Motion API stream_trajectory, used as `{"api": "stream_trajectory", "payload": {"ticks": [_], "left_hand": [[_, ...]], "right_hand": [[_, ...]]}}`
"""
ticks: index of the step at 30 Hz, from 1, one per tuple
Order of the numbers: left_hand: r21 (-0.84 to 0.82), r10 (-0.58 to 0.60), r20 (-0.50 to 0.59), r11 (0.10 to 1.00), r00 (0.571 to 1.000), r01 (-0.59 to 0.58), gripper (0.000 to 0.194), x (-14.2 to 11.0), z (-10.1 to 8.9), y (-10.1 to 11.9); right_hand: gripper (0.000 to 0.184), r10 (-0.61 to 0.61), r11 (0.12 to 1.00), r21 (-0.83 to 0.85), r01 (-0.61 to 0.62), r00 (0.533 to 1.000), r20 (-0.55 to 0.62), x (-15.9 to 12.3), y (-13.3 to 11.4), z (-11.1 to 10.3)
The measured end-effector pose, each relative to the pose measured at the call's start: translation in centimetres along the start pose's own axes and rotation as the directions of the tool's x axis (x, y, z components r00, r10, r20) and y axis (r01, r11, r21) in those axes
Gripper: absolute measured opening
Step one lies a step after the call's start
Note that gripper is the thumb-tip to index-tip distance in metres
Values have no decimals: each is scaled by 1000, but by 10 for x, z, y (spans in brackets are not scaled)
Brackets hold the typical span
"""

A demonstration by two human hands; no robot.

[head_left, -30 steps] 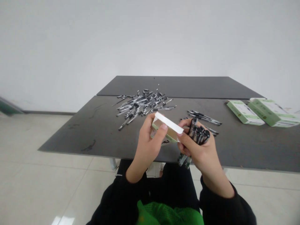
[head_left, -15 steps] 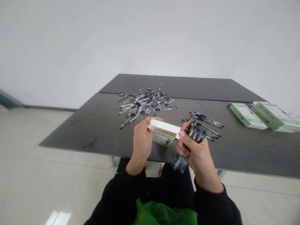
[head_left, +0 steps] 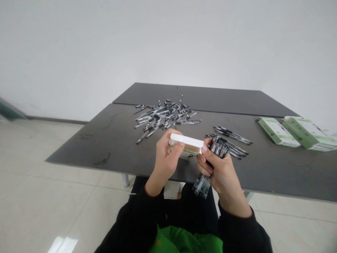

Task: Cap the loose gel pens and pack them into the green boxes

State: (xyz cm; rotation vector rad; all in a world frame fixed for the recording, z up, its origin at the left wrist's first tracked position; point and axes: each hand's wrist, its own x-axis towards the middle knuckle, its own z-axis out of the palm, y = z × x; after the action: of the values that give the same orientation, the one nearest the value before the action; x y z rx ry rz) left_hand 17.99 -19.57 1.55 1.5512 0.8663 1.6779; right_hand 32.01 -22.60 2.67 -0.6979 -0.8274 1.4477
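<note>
Holding a small white-and-green cardboard box [head_left: 187, 146] in the left hand [head_left: 167, 158], a bundle of slim black-and-clear pens [head_left: 207, 168] in the right hand [head_left: 221, 168].
In the head view, both hands grip above the dark tabletop [head_left: 105, 147]; the right fingertips [head_left: 204, 149] touch the box's end, with a loose pen pile [head_left: 163, 119] beyond.

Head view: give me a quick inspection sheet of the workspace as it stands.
Surface: dark two-panel tabletop, with a few smudges.
Job's things: open-ended white-and-green carton; bundle of black pens.
Clutter: loose heap of pens; smaller group of pens; two green cartons at the table's right end.
Hands: left hand holds the carton; right hand grips the bundle, near the carton.
Cables: nothing seen.
Surroundings: pale tiled floor; white wall.
</note>
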Motion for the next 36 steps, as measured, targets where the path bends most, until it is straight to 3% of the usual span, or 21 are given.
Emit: {"api": "stream_trajectory", "payload": {"ticks": [5,7,9,10,15,19,23,26,31,34,36], "left_hand": [[39,-182,-157,981,971,190,45,6,3,0],[23,-179,-199,982,963,188,31,7,5,-4],[35,-121,-244,990,962,133,11,9,7,-6],[60,-80,-250,993,965,98,10,10,7,-5],[189,78,-102,980,992,-57,18,17,1,2],[70,104,132,991,986,-114,16,18,-11,-1],[-85,98,313,994,945,-75,32,21,-26,-14],[-104,13,421,994,907,34,45,23,-29,-26],[-53,-161,345,980,925,190,45,16,-19,-41],[-13,-174,324,982,930,188,40,11,-15,-42],[8,-176,328,983,928,183,43,9,-17,-38]], "right_hand": [[22,7,997,-77,-3,999,43,-8,7,3],[22,7,995,-96,-3,999,39,-10,9,5],[23,11,995,-101,-7,999,41,-12,10,7],[23,14,995,-99,-10,999,40,-13,10,8],[25,12,998,-54,-13,1000,-10,-10,6,10],[28,-22,999,-29,20,997,-70,-8,3,8],[28,-16,1000,-20,14,994,-105,-7,3,8],[30,-25,1000,-12,23,989,-148,-4,3,9],[28,-76,994,-93,62,984,-160,4,-11,7],[21,-256,957,-179,227,954,-159,7,-38,6],[19,-421,889,-235,393,903,-86,9,-61,12]]}}
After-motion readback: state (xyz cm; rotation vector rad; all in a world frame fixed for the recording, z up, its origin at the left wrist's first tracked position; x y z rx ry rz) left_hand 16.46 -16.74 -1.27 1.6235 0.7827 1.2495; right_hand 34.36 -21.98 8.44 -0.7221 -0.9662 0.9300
